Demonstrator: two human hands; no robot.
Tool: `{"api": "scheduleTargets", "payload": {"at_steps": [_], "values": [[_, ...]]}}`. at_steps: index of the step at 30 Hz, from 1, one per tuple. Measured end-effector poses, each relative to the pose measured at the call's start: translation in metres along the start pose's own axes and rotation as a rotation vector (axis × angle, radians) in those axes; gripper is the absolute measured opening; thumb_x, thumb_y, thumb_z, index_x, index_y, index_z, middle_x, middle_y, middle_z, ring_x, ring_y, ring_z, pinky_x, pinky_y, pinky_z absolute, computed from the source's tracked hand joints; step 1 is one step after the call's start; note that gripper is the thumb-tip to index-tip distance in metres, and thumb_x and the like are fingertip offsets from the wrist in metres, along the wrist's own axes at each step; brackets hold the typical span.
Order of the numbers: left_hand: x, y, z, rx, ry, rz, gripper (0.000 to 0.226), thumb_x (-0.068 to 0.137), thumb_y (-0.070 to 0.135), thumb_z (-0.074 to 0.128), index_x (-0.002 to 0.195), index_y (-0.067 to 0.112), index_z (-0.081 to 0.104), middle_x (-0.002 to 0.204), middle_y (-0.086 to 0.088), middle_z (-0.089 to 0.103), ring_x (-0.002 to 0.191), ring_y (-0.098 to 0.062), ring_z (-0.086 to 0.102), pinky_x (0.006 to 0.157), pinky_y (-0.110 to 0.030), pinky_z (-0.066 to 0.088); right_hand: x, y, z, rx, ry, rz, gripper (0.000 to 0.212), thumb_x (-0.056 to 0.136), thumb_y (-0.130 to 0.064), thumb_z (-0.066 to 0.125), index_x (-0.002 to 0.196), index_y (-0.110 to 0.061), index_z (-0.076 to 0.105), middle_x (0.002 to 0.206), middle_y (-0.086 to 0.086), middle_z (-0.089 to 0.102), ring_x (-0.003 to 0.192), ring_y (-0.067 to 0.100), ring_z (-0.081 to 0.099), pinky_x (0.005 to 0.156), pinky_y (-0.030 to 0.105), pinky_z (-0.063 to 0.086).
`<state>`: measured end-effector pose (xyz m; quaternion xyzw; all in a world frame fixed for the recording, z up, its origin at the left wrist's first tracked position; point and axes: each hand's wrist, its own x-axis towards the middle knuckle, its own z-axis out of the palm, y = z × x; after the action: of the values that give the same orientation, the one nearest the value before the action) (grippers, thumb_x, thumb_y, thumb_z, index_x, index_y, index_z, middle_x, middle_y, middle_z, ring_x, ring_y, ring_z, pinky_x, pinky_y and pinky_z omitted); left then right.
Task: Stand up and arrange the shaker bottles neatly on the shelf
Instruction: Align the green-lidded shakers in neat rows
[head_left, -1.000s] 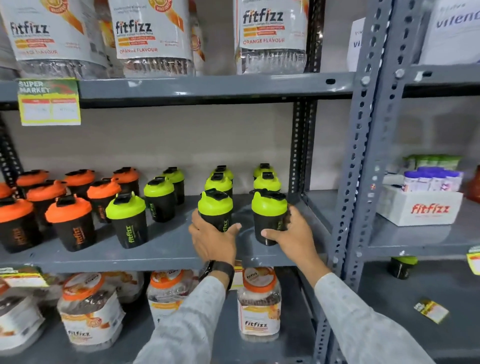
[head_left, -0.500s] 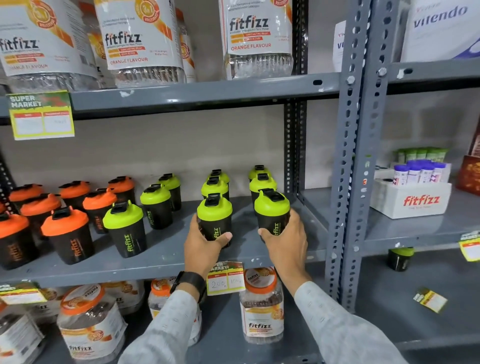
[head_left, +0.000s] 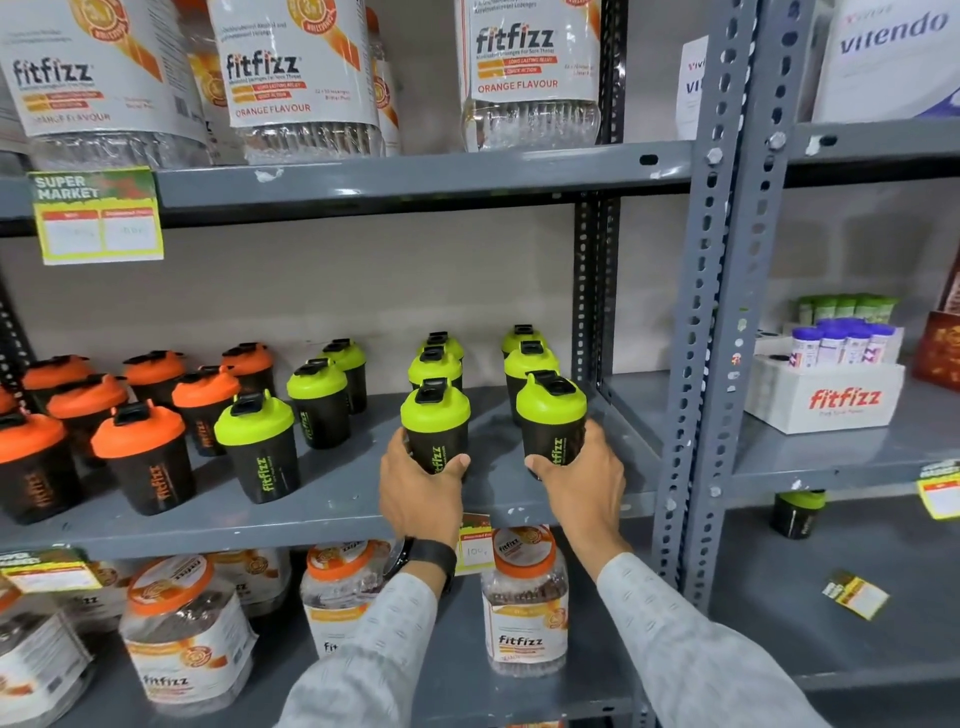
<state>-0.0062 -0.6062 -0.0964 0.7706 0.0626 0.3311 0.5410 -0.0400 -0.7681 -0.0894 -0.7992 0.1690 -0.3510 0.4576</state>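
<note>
Since a second ago both hands have kept their grip while the two front shakers slid toward the shelf's front edge; the right one, tilted before, now stands nearly upright. The view has also shifted so the racks sit higher and more to the right.

The left hand (head_left: 421, 491) wraps its fingers round the base of the left shaker (head_left: 436, 426) at centre frame. The right hand (head_left: 584, 480) grips the right shaker (head_left: 551, 421) the same way, just beside the first.

The grey metal shelf (head_left: 332, 512) runs across mid-frame against a plain pale wall, with a perforated post (head_left: 722, 312) at right. Behind each held shaker stand two more green-lidded ones in a file; further green shakers (head_left: 260, 447) and orange shakers (head_left: 143, 457) fill the left. Big jars (head_left: 524, 597) sit on the shelf below, others above.

Every shaker's long axis is vertical, lid up, logo facing the camera.
</note>
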Motion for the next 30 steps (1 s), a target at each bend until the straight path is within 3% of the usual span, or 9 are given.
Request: {"api": "scheduleTargets", "payload": {"at_steps": [7,16,23,30], "values": [[-0.001,-0.003,-0.009,0.011,-0.010,0.047,0.072,0.070,0.031,0.090,0.134,0.023,0.058,0.120,-0.005,0.068,0.110,-0.028,0.063,0.089,-0.037,0.048,-0.007,-0.003,0.004,-0.033,0.076,-0.020,0.077,0.070,-0.031,0.095,0.132,-0.012,0.053,0.124,0.010,0.068,0.113,0.033,0.065,0.093,0.045,0.051],[-0.004,-0.004,-0.009,0.023,-0.002,0.067,0.074,0.071,0.034,0.089,0.136,0.025,0.056,0.117,-0.004,0.068,0.107,-0.029,0.065,0.087,-0.043,0.054,-0.009,-0.004,0.004,-0.038,0.069,-0.031,0.080,0.069,-0.034,0.095,0.132,-0.013,0.051,0.124,0.009,0.065,0.113,0.033,0.065,0.091,0.043,0.052],[-0.008,-0.003,-0.008,0.046,-0.007,0.075,0.088,0.068,0.040,0.090,0.143,0.026,0.046,0.125,-0.003,0.065,0.114,-0.028,0.061,0.090,-0.045,0.053,-0.012,0.003,0.001,-0.005,0.008,-0.043,0.104,0.064,-0.034,0.097,0.150,-0.013,0.042,0.139,0.010,0.061,0.127,0.032,0.058,0.105,0.047,0.049],[-0.007,-0.007,-0.006,0.044,-0.008,0.065,0.079,0.072,0.038,0.087,0.140,0.030,0.049,0.123,0.000,0.071,0.110,-0.028,0.067,0.091,-0.045,0.056,-0.006,0.004,0.002,0.002,0.002,-0.043,0.083,0.072,-0.025,0.093,0.142,-0.012,0.051,0.132,0.010,0.067,0.121,0.032,0.063,0.101,0.044,0.050]]}}
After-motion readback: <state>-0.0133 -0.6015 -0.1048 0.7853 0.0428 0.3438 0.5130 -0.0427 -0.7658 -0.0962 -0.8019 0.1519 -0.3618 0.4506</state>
